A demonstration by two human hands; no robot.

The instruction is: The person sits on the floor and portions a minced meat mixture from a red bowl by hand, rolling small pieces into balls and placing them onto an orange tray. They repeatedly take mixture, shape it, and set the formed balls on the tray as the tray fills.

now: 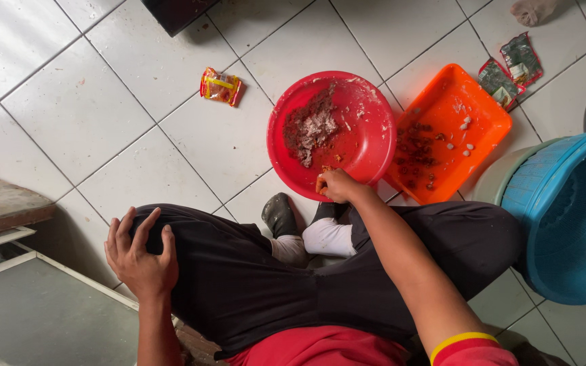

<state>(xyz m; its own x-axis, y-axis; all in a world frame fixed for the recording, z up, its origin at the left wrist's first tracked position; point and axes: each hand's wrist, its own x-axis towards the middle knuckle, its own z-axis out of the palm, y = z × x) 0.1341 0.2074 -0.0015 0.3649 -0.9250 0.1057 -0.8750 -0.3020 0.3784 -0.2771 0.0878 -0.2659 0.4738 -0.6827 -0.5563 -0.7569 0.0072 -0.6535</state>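
1. One round red plastic bowl (367,146) on white tiled floor (103,122): one mound of brown-grey minced mixture (310,127) inside.
2. One rectangular orange plastic tray (473,112): dark red bits, few white pieces.
3. Three crumpled sachets.
4. Right hand (336,185) at bowl's near rim, pinched closed on mixture.
5. Left hand (141,256) open, flat on knee.

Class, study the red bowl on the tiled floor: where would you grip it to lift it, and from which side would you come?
Grip the red bowl by its bare rim on the far left, away from the orange tray that touches its right edge. The mixture lies left of centre, so a second hold near the right hand at the near rim would probably keep it level. The left hand rests on the knee.
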